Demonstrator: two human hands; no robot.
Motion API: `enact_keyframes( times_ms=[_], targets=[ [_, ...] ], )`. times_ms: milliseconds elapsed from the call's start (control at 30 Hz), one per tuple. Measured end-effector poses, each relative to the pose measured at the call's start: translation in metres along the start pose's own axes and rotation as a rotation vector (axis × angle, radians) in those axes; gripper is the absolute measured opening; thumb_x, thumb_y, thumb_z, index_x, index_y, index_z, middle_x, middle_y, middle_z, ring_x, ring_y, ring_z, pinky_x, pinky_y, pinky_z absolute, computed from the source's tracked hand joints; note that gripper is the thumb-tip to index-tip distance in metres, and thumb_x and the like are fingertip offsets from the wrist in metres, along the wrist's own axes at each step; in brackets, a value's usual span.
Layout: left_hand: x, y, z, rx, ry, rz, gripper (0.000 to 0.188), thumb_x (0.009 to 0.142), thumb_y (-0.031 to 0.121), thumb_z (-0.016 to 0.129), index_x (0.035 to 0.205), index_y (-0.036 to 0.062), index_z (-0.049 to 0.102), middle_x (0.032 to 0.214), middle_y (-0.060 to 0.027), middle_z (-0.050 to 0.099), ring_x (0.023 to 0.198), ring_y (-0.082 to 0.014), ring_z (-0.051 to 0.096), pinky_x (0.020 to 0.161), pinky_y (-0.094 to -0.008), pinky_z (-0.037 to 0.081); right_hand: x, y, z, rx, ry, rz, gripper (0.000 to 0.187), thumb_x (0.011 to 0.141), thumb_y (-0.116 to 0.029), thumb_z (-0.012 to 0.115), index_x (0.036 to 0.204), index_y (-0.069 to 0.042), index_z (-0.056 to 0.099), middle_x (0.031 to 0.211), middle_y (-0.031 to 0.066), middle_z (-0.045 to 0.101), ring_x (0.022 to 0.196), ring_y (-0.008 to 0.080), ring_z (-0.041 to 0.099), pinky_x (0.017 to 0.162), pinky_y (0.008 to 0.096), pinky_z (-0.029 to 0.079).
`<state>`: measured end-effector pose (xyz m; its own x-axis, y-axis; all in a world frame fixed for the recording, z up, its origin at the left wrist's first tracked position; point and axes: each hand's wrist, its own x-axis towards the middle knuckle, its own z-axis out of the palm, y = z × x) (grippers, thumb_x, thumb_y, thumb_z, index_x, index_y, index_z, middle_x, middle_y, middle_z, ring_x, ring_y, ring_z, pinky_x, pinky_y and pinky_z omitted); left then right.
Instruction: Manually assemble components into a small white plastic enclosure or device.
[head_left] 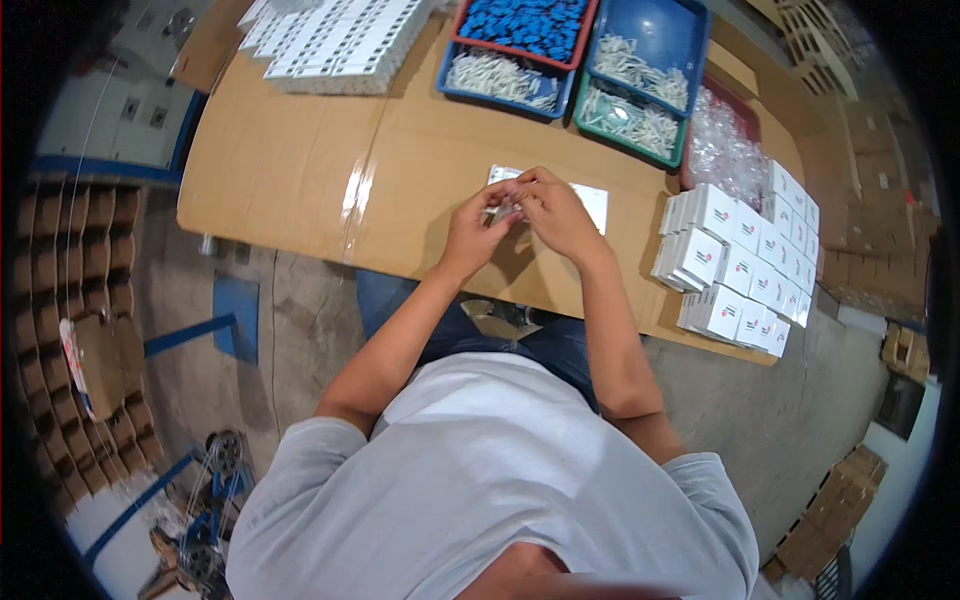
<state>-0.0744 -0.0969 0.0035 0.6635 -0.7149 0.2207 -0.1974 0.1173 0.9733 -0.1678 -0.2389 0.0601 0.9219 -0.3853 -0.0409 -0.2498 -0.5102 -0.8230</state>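
Note:
My left hand (474, 232) and my right hand (556, 215) meet over the near part of a cardboard-topped table (290, 170). Between their pinched fingertips is a small clear plastic piece (507, 208), largely covered by the fingers, so its exact kind does not show. Under and behind the hands lies a flat white box (592, 205), its right part showing beside my right hand and a corner showing beyond my fingers.
White boxes (745, 265) stand stacked at the right. Farther back are a blue tray (648, 50) and a green tray (630, 130) of white pieces, a red tray (525, 25) of blue pieces and clear plastic pieces (720, 145). Rows of white cartons (340, 45) fill the far left.

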Motion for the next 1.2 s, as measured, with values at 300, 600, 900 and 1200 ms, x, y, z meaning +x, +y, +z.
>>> enact_keyframes(
  times_ms=[300, 600, 900, 1200],
  targets=[
    [-0.007, -0.022, -0.022, -0.783, -0.154, -0.840, 0.055, 0.109, 0.044, 0.040, 0.135, -0.0011, 0.057, 0.098, -0.0032, 0.064, 0.075, -0.0125, 0.057, 0.077, -0.0308, 0.048, -0.005, 0.039, -0.044, 0.031, 0.250, 0.130, 0.034, 0.098, -0.027, 0.066, 0.115, 0.002, 0.070, 0.104, 0.0164, 0.071, 0.093, 0.0275, 0.069, 0.085, 0.0351, 0.053],
    [-0.021, -0.048, -0.050, -1.245, -0.520, -1.020, 0.054, 0.106, 0.038, 0.050, 0.144, 0.0004, 0.048, 0.114, -0.0065, 0.062, 0.087, -0.0155, 0.058, 0.082, -0.0365, 0.049, 0.045, 0.157, -0.134, -0.460, 0.669, 0.443, 0.038, 0.089, -0.023, 0.066, 0.112, 0.007, 0.065, 0.109, 0.0333, 0.064, 0.105, 0.0467, 0.063, 0.096, 0.0513, 0.050],
    [-0.015, -0.048, -0.051, -1.268, -0.648, -1.010, 0.063, 0.099, 0.037, 0.063, 0.148, 0.0025, 0.045, 0.123, -0.0066, 0.061, 0.098, -0.0187, 0.057, 0.093, -0.0408, 0.045, 0.094, 0.161, -0.086, -0.431, 0.719, 0.313, 0.029, 0.082, -0.004, 0.062, 0.109, 0.004, 0.067, 0.117, 0.0286, 0.062, 0.108, 0.0466, 0.060, 0.097, 0.0521, 0.050],
    [-0.016, -0.060, -0.054, -1.280, -0.662, -1.026, 0.062, 0.094, 0.036, 0.071, 0.144, 0.0029, 0.050, 0.124, -0.0071, 0.063, 0.108, -0.0230, 0.059, 0.106, -0.0473, 0.044, 0.057, 0.153, -0.136, -0.331, 0.885, 0.339, 0.027, 0.082, 0.004, 0.056, 0.104, 0.004, 0.071, 0.106, 0.0291, 0.069, 0.100, 0.0441, 0.068, 0.088, 0.0503, 0.053]
  ],
)
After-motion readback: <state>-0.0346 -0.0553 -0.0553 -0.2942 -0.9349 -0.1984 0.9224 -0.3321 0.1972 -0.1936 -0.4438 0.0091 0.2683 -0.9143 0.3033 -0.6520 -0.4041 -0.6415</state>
